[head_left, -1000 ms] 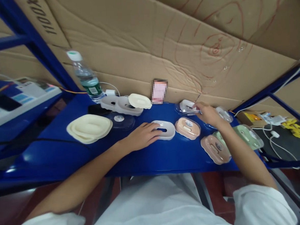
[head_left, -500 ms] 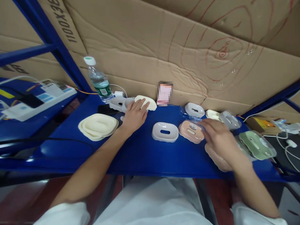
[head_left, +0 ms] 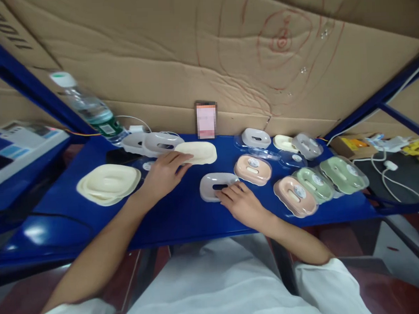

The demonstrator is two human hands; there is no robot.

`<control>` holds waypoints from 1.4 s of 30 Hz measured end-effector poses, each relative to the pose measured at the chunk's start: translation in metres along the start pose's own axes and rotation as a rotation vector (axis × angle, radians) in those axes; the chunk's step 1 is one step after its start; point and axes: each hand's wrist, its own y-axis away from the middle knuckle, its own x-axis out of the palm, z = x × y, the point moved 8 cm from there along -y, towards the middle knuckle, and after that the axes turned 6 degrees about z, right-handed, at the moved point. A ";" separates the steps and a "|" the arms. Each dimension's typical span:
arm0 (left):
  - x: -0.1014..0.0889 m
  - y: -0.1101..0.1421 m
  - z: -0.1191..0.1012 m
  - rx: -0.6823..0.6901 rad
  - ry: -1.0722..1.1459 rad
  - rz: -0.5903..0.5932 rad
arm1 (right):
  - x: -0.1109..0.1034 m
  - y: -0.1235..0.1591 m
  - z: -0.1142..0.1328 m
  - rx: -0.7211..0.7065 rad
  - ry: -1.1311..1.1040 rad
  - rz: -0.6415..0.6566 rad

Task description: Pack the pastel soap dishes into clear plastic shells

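Note:
My left hand (head_left: 164, 174) rests on the blue shelf (head_left: 177, 214) with its fingers on the near edge of a cream oval soap-dish piece (head_left: 198, 153), gripping it. My right hand (head_left: 242, 203) lies with fingers stretched flat on the near rim of a white slotted soap-dish tray (head_left: 216, 184) at the middle of the shelf. Behind the cream piece sit white trays (head_left: 153, 143). Right of the white tray stands a pink soap dish (head_left: 252, 168) under a clear lid.
A stack of cream lids (head_left: 108, 183) lies at the left. A water bottle (head_left: 89, 110) leans at the back left. More pink and green dishes (head_left: 315, 185) crowd the right end. A phone (head_left: 206, 119) stands against the cardboard wall (head_left: 205, 50). Cables (head_left: 387, 167) lie far right.
My right hand came back from the far right dishes to the white slotted tray. My left hand left that tray, reached the cream piece at the back and drew it nearer.

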 end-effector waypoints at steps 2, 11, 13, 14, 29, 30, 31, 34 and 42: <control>0.010 0.003 -0.013 0.088 0.073 0.090 | -0.019 0.012 0.001 0.025 -0.091 -0.078; 0.054 0.019 -0.042 0.183 0.185 0.545 | -0.065 0.054 -0.007 0.068 -0.546 -0.149; 0.046 0.019 -0.039 0.155 0.286 0.537 | -0.062 0.048 -0.010 0.098 -0.463 -0.190; 0.040 0.019 -0.036 0.137 0.333 0.515 | -0.058 0.043 -0.012 0.115 -0.401 -0.210; 0.048 0.019 -0.035 0.115 0.180 0.514 | -0.004 -0.026 0.007 -0.065 -0.082 0.142; 0.047 0.018 -0.033 0.114 0.168 0.497 | -0.003 -0.029 0.005 -0.060 -0.080 0.150; 0.046 0.017 -0.030 0.110 0.152 0.489 | -0.002 -0.031 0.003 -0.053 -0.079 0.154; 0.050 0.015 -0.021 0.078 0.112 0.518 | -0.006 -0.036 -0.005 -0.044 -0.095 0.154; 0.054 0.014 -0.014 0.004 0.119 0.576 | -0.080 -0.006 -0.108 0.252 -0.078 0.056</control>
